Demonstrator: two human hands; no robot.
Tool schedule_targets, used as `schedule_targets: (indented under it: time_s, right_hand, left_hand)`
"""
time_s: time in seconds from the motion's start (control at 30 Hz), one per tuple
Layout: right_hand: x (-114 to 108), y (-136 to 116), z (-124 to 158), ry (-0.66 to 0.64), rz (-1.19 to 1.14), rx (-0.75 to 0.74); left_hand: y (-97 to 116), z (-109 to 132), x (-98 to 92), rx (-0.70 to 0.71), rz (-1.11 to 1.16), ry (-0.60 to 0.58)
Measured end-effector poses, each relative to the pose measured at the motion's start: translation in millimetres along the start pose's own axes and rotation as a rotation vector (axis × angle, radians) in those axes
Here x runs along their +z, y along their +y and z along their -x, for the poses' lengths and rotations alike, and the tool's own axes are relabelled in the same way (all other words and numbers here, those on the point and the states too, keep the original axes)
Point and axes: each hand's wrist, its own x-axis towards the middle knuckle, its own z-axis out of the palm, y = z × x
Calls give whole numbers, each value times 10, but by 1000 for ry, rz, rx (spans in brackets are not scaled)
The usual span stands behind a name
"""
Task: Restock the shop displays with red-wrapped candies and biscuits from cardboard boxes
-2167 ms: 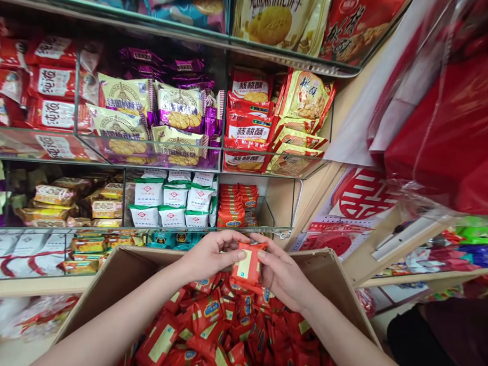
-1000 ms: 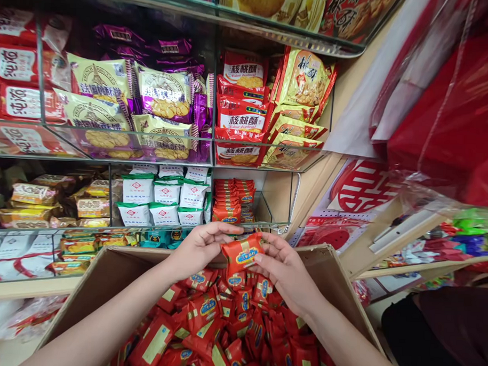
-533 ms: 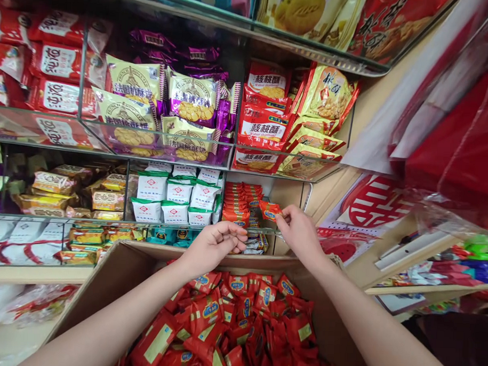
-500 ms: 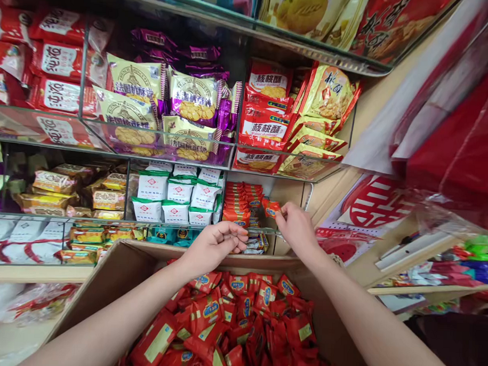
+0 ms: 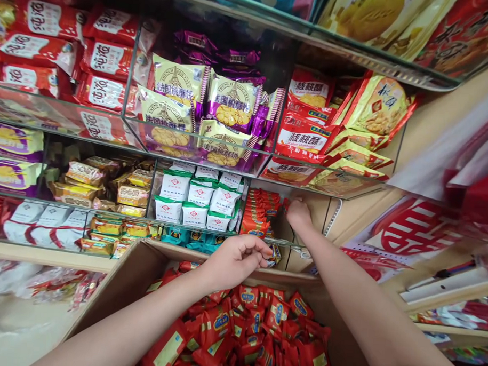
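My right hand reaches into the lower shelf compartment beside a stack of red snack packets. Its fingers are closed on a small red snack packet, of which only an edge shows. My left hand hovers at the shelf's front lip, above the far rim of a cardboard box. Its fingers are curled together, and whatever they may hold is hidden. Many loose red packets fill the box below my forearms.
White-and-green packets stand left of the red stack. A glass shelf with bagged biscuits runs above my hands. To the right are a wooden side panel and red-and-white decorations.
My right hand has carried the red packet from the compartment's front deeper inside, next to the stack. My left hand stays near the shelf lip, fingers still curled. The view has shifted left.
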Motion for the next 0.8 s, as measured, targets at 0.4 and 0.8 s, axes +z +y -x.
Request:
schedule_targets:
  time_s: [0.4, 0.8]
  right_hand:
    - [153, -67, -211, -98, 27, 32]
    - [-31, -78, -31, -60, 107, -82]
  left_hand:
    - [19, -2, -9, 10, -48, -8]
    - [10, -4, -38, 21, -85, -27]
